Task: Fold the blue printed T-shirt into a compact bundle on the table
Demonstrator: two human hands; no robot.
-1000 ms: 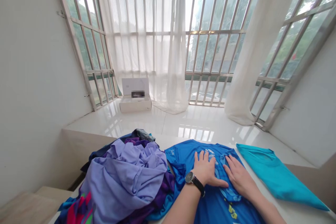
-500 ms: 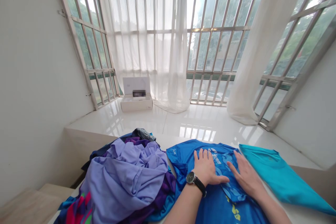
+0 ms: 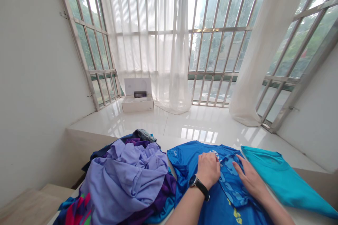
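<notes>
A blue shirt (image 3: 195, 151) with white and yellow print lies spread in front of me, its right side folded inward with a lighter blue patterned part on top. My left hand (image 3: 209, 168), with a black-strapped watch on the wrist, rests on the shirt's upper middle, fingers curled at the edge of the folded part. Any cloth between those fingers is too small to tell. My right hand (image 3: 248, 177) lies on the shirt's right side, its fingers apart. Left of the shirt is a heap of clothes with a lavender garment (image 3: 126, 175) on top.
A folded teal shirt (image 3: 285, 175) lies at the right. On the white ledge (image 3: 169, 123) behind stands an opened white box (image 3: 137, 104) with a dark item in it. Sheer curtains (image 3: 176, 77) hang before barred windows. A wall stands on each side.
The fingers of my left hand, spread flat before, have curled in near the edge of the folded part. My right hand has shifted slightly right and down.
</notes>
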